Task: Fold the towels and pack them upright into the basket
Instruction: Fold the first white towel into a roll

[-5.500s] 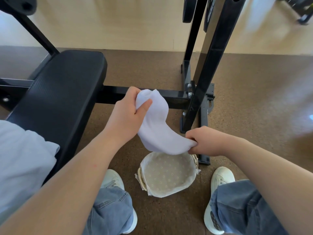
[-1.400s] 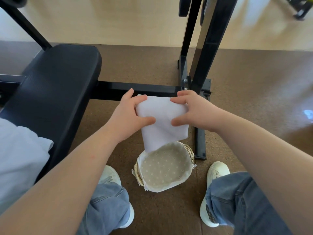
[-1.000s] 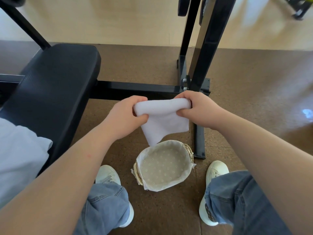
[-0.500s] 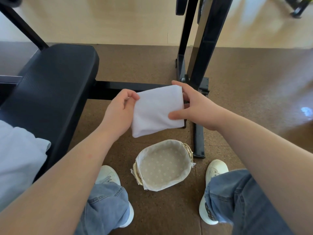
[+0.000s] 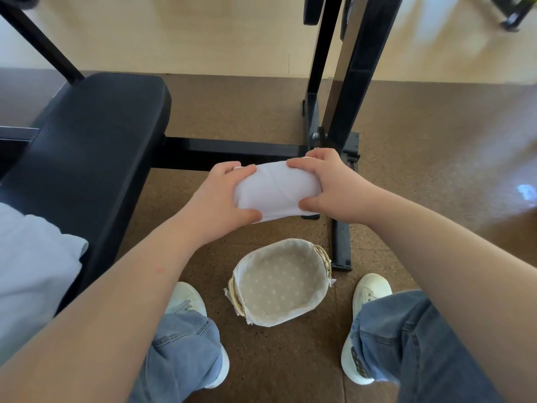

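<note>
Far left of the basket [image 5: 270, 246], white cloth [image 5: 32, 263] lies piled on a black bench [image 5: 96, 146], probably more towels waiting. Above the basket and slightly beyond it, my left hand [image 5: 223, 199] grips the left end of a folded white towel [image 5: 276, 191], thumb on the near edge. My right hand [image 5: 328, 190] grips the right end likewise, pressing the bundle compact so it can stand upright. The basket looks unfilled.
</note>
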`<state>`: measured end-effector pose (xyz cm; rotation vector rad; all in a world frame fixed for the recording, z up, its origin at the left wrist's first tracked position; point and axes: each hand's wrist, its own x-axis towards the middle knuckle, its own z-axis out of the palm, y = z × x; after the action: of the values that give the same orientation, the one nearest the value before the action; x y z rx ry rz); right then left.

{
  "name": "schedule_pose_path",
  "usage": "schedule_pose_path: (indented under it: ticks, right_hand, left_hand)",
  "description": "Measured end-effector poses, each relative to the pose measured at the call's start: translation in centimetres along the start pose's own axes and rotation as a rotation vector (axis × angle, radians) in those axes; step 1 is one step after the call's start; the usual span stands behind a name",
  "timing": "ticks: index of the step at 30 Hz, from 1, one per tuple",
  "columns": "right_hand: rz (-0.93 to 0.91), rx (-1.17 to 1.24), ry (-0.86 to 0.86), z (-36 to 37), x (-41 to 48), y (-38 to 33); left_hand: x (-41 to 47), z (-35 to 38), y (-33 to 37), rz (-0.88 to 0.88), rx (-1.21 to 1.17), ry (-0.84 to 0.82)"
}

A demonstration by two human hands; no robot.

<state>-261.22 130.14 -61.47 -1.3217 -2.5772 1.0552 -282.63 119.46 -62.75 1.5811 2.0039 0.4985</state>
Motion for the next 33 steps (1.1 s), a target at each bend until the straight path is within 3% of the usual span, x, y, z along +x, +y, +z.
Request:
schedule_pose_path:
  ticks: [7, 16, 21, 24, 28, 33]
  right_hand:
    - [-0.005, -0.102, -0.086, 0.1, -0.3, -0.3]
    - [-0.1, -0.293, -0.02, 1.2, -0.4, 0.6]
    - [-0.121, -0.169, -0.189, 1.4, -0.6, 0.3]
    - [-0.035, 0.002, -0.305, 0.8, -0.8, 0.2]
    - [-0.132, -0.193, -0.157, 1.2, -0.9, -0.1]
    - [-0.097, -0.266, -0.016, 1.8, -0.7, -0.2]
  left_hand:
    - [0.1, 0.8, -0.5, 0.11, 0.129, 0.062]
    - [-0.1, 0.5, -0.6, 0.096, 0.217, 0.131]
    - [-0.3, 0.7, -0.3, 0.112, 0.233, 0.145]
    - [-0.4, 0.9, -0.1, 0.129, 0.252, 0.139]
    - [-0.5, 1.3, -0.1, 0.136, 0.208, 0.129]
    - [-0.3, 1.7, -0.6, 0.137, 0.156, 0.152]
